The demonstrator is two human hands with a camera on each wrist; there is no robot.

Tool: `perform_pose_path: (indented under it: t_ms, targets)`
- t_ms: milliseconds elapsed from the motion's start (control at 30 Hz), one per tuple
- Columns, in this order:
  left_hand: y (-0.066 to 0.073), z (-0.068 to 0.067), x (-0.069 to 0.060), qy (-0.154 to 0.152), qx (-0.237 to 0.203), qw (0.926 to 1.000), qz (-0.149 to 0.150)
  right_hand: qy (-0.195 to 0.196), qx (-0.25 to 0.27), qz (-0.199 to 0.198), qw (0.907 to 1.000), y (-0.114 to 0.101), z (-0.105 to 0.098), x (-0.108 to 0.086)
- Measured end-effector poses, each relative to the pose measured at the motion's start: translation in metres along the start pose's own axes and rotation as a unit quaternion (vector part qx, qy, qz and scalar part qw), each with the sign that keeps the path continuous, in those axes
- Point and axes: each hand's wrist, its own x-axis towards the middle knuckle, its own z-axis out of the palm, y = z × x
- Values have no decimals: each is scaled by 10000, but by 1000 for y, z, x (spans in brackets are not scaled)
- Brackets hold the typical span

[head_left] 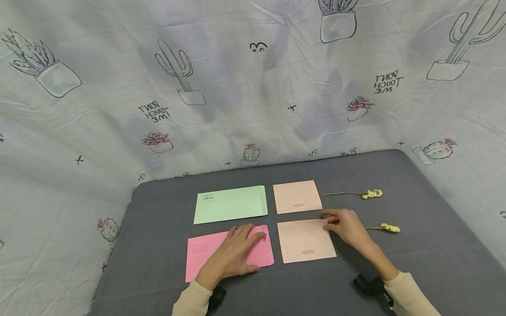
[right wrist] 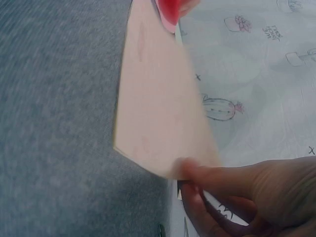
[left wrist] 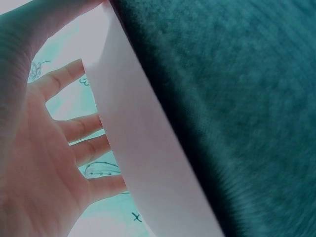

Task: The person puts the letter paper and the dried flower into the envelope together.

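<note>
A pink envelope (head_left: 201, 252) lies at the front left of the grey table. My left hand (head_left: 236, 252) spans its right part, the thumb at the near edge and fingers toward the far edge. In the left wrist view the fingertips are hidden behind the pale-looking envelope (left wrist: 131, 128). My right hand (head_left: 345, 225) pinches the upper right corner of the near peach paper sheet (head_left: 305, 241). In the right wrist view the thumb lies on the sheet (right wrist: 153, 98), with fingers curled underneath; the sheet slants up toward this hand.
A green envelope (head_left: 229, 205) lies behind the pink one. Beside it is another peach sheet (head_left: 296, 196). Two stems with yellow flowers, a far one (head_left: 371, 194) and a near one (head_left: 388, 228), lie at the right. A cactus-printed cloth (head_left: 221, 87) hangs behind the grey table (head_left: 158, 228).
</note>
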Motion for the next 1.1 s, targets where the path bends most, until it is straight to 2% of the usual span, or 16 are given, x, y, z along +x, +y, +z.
perform_pose_path:
  t_ms: [200,400,600,800,1100]
  targets:
    - [0,0,0,23,16,10000,17,273,82,-85,9996,3,-3,0]
    - [0,-1,0,73,16,9999,75,24,744,349,9966,6,-5,2]
    - [0,-1,0,53,-13,10000,41,-515,1558,802,9832,9,-8,2]
    - [0,-1,1,51,-23,10000,13,-1039,2160,955,9662,10,-10,4]
    - [0,-1,2,56,58,10000,4,-818,2693,1652,9453,8,-12,9]
